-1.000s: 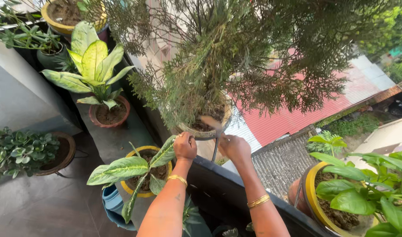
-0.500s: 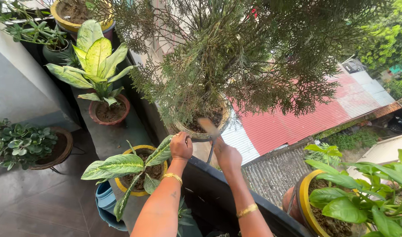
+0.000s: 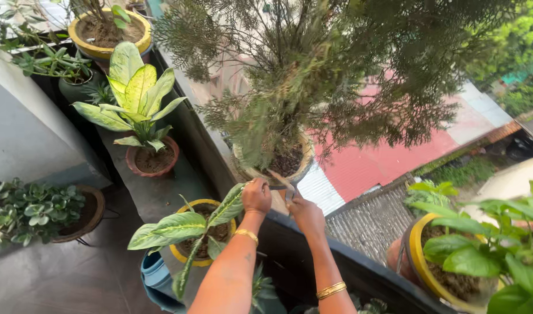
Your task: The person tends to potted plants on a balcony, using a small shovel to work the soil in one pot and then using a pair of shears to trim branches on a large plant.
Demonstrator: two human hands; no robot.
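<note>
Gripping from the head view, the left hand point(image 3: 256, 196) is curling its fingers around the rim of the conifer pot point(image 3: 301, 164) on the balcony ledge point(image 3: 336, 256), while the right hand point(image 3: 306, 213) is closing on a thin dark tool point(image 3: 290, 193) just under that rim — the finger detail there is too blurred to tell. The pot is sitting right at the outer edge, above the red roof point(image 3: 371, 166) — a hard tug could be tipping it outward, I'd judge.
</note>
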